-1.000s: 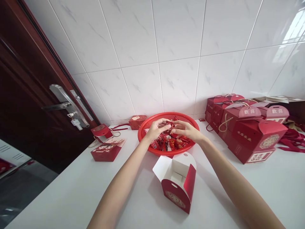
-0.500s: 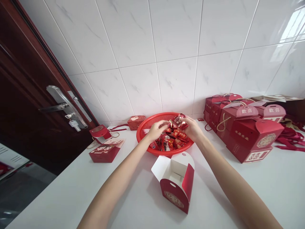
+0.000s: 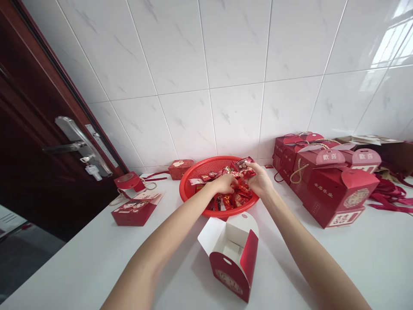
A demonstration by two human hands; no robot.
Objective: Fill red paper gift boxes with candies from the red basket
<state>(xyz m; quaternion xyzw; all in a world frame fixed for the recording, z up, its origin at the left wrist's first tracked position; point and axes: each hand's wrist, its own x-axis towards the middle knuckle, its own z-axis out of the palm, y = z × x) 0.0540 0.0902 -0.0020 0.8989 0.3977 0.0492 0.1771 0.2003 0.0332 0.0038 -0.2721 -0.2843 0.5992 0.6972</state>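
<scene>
Bright glare streaks the upper-right wall tiles (image 3: 391, 47).

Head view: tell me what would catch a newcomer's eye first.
Probably the red basket of wrapped packets at centre, with the left hand and right hand at it. Nearer the camera, an open red box shows its white inside. At right, red boxes cluster by the tiled wall.
</scene>
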